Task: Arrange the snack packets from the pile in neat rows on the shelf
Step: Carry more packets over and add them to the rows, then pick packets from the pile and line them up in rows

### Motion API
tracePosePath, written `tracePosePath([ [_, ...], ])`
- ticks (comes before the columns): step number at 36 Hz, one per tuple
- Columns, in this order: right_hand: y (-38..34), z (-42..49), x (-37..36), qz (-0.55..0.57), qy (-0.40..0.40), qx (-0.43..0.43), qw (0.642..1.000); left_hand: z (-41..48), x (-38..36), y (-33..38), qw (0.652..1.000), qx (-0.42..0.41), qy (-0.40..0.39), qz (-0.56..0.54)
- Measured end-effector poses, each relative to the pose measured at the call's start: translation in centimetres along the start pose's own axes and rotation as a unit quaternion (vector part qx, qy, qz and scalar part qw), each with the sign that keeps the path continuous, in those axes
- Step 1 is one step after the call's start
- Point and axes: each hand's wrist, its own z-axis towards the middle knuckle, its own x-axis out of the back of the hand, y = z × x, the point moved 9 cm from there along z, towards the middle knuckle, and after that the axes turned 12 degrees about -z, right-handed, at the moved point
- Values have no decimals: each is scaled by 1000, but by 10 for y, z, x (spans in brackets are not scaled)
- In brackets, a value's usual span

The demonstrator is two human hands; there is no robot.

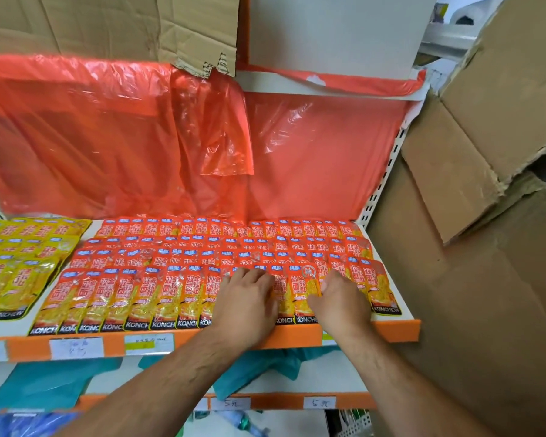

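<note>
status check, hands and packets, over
Left hand flat on front-row red packets. Right hand on same row, grip unclear. Rows reach the shelf front lip; nothing in the way.

Small shop, stocking aisle

Metal retail shelving point(397, 328) with orange edge strips and perforated uprights point(382, 190) carries handwritten price labels point(76, 347); two on the tier below read "5元" point(319, 402). Identical red snack packets point(158, 279) lie in overlapping rows beside yellow packets point(22, 272) of the same brand. Flattened cardboard boxes point(473, 171) lean at the right, so this may be a stockroom corner; the view is too narrow to say.
</note>
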Motion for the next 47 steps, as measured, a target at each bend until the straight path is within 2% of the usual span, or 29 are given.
tracePosePath([
  [7, -43, -15, 0, 28, 33, 145, 988, -11, 16, -13, 999, 31, 45, -3],
  [15, -98, -28, -15, 40, 12, 260, 965, -61, 42, -63, 988, 128, 88, 18],
  [24, -194, -74, -30, 40, -18, 383, 923, -129, 89, -128, 965, 213, 151, 19],
  [30, -261, -114, -33, 40, -36, 427, 903, -179, 127, -173, 949, 244, 201, 13],
  [34, -314, -146, -37, 30, -22, 452, 891, -211, 155, -211, 944, 244, 223, 14],
  [39, -388, -199, -47, 52, -15, 462, 885, -258, 197, -267, 945, 227, 233, 37],
  [47, -509, -277, -64, 42, -18, 508, 860, -341, 253, -361, 934, 256, 243, 57],
])
